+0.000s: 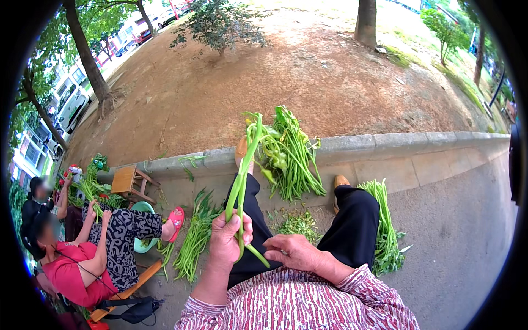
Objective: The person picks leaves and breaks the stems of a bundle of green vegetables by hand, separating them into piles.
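Observation:
My left hand (231,235) is closed around a few long green vegetable stems (244,181), whose tops point away from me and whose cut ends stick out below the fist. Close to the end of one stem is my right hand (295,251), its fingers curled; whether it touches the stem I cannot tell. A big pile of green stems with some yellowed leaves (295,161) lies beyond my knees against the curb. Between my feet are small leafy scraps (299,226). Further bundles lie to the left (198,243) and to the right (381,231) of my legs.
Two people sit at the left, one in a red top (78,268), holding stems. Near them are a wooden stool (123,179), a light green basin (143,207), a wooden bench (142,280) and a black bag (138,310). A stone curb (350,149) borders bare soil with trees.

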{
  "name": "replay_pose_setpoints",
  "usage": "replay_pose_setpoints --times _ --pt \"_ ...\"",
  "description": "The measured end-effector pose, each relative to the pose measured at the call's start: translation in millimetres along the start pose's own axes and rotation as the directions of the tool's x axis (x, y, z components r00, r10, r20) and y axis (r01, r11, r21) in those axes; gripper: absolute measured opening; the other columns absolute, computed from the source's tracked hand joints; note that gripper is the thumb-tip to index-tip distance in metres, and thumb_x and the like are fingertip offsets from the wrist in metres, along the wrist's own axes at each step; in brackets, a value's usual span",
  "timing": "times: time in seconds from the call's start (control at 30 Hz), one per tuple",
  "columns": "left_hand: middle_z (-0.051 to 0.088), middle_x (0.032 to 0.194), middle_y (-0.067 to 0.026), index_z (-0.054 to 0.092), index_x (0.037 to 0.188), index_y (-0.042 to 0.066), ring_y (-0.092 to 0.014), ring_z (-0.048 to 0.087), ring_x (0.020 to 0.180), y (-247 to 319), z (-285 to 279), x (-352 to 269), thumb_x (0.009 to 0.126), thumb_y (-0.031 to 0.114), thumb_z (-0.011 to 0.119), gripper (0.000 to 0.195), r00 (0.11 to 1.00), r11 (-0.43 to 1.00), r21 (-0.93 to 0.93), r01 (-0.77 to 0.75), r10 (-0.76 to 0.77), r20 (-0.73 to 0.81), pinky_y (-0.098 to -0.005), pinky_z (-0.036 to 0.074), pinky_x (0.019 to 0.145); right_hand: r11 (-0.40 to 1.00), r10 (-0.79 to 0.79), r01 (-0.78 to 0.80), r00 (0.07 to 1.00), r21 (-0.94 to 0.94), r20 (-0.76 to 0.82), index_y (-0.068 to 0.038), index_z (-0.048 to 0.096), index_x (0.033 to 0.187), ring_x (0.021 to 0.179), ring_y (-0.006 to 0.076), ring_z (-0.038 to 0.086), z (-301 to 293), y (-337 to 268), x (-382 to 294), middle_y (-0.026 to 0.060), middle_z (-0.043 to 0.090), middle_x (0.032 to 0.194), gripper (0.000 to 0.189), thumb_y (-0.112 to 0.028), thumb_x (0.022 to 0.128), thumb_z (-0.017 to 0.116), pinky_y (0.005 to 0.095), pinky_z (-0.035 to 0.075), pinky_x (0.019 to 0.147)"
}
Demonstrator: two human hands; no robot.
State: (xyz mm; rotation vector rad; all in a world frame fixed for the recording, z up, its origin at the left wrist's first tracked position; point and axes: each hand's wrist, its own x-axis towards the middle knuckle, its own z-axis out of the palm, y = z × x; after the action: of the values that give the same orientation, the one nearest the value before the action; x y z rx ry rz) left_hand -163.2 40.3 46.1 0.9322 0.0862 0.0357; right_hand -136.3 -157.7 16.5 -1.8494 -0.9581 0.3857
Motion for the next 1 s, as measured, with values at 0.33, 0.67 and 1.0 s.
replay_pose_setpoints --times 0.33,0.67,1.0 --pt "0.061 0.073 -0.0099 0.061 0.086 0.0 -0.025 0.059 0.059 33 -4 -8 0.09 0.015 0.058 0.016 0.92 0.177 0.924 -0.339 0.269 0.286 -0.0337 0.045 0.053 0.995 0.098 -0.091 0.942 0.038 -0.322 -0.003 0.065 0.097 0.081 0.0326 0.065 -44 0 -2 0.0156 0.065 0.088 0.018 -0.016 0.086 0.062 0.0376 0.052 0.07" --pt "0.056 0.076 -0.0108 0.06 0.087 0.005 -0.03 0.058 0.07 63 1 -3 0.075 0.004 0.061 0.012 0.82 -0.382 0.832 -0.402 0.253 0.513 -0.0408 0.043 0.061 0.99 -0.015 0.009 0.999 -0.142 -0.037 -0.002 0.064 0.096 0.081 0.0326 0.064 -20 0 -14 0.0136 0.065 0.09 0.015 -0.012 0.085 0.062 0.0379 0.051 0.071" --pt "0.052 0.074 -0.0034 0.059 0.084 0.006 -0.02 0.055 0.072 41 27 8 0.076 0.015 0.055 0.012 0.678 -0.523 0.55 -0.651 -0.075 0.731 -0.0348 0.04 0.068 0.819 -0.217 0.103 0.966 -0.565 -0.14 -0.003 0.056 0.113 0.102 0.0293 0.056 -45 -34 18 0.0114 0.062 0.104 0.038 -0.018 0.08 0.066 0.0407 0.042 0.081"
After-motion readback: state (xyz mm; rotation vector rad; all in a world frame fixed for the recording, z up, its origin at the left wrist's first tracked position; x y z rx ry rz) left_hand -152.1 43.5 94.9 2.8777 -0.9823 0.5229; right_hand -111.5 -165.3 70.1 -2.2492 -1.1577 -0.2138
